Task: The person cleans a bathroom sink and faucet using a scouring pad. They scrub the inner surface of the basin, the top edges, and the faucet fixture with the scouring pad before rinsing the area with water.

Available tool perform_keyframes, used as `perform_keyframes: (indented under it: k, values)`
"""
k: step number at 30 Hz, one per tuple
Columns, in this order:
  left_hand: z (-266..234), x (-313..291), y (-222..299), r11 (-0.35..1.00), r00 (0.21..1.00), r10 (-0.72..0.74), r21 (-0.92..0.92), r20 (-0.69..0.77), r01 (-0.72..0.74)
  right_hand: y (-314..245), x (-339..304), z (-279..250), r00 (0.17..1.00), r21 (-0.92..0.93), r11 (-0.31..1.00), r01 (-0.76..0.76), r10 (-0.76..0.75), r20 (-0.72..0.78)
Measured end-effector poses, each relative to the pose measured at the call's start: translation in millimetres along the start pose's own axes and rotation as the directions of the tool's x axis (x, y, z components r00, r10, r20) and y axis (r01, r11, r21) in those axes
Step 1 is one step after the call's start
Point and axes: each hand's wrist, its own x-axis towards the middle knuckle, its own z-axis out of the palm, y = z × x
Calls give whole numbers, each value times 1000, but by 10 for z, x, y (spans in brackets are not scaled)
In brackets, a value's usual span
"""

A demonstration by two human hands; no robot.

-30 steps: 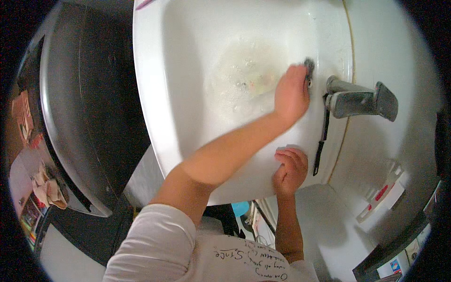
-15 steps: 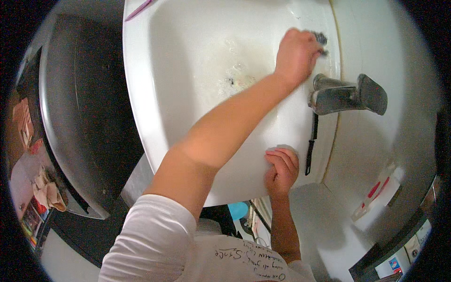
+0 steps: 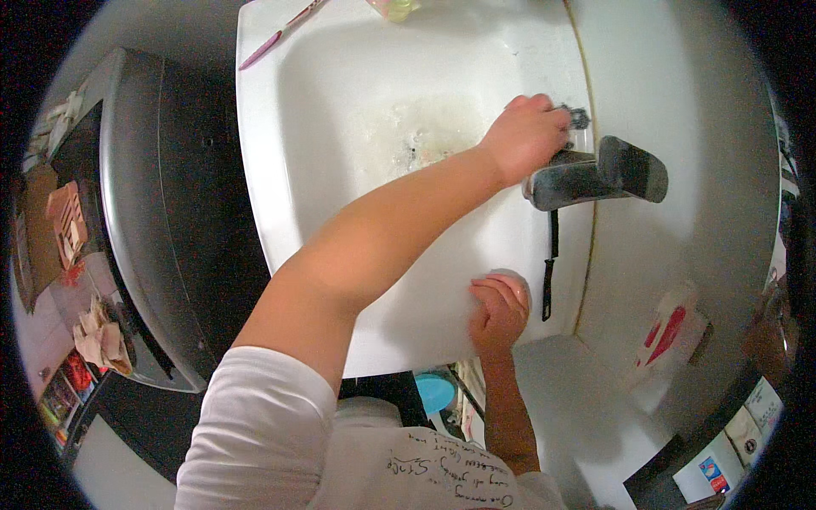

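Note:
My left hand (image 3: 529,138) reaches across a white sink (image 3: 357,336) to its right-hand ledge, just beyond the grey tap (image 3: 578,183). Its fingers close on a dark, mesh-like scouring pad (image 3: 578,118), partly hidden by the hand and pressed against the ledge. My right hand (image 3: 500,314) rests at the sink's near right, fingers curled in, with nothing visible in them. A slim black tool with a hanging hole in its handle (image 3: 547,289), perhaps a knife, lies on the ledge below the tap. Cloudy wet residue (image 3: 416,136) surrounds the drain, where small dark bits show.
A slim purple-handled tool (image 3: 262,51) lies on the sink's far left rim. Something yellow-green (image 3: 395,8) shows at the top edge. Left of the sink stands a dark appliance (image 3: 187,212) with crumpled cloth (image 3: 100,336) on it. A light blue round thing (image 3: 436,393) sits below the sink.
My left hand has slid nearer to the tap along the ledge, still with the scouring pad. My right hand stays at the near edge. The view has shifted, bringing in the yellow-green thing.

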Motion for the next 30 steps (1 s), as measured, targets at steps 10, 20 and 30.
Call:
perform_keyframes:
  k: [10, 20, 30]
  values:
    - [78, -162, -53, 988, 999, 27, -150, -34, -32, 36, 10, 4, 1000, -18, 1000, -12, 12, -12]
    - [-315, 317, -920, 988, 956, -28, -154, -293, -19, 29, -3, -9, 1000, 13, 1000, -22, 22, -10]
    - [48, -1624, 334, 775, 743, -609, 6, 277, 632, -86, 230, 26, 997, -79, 995, -68, 72, 42]
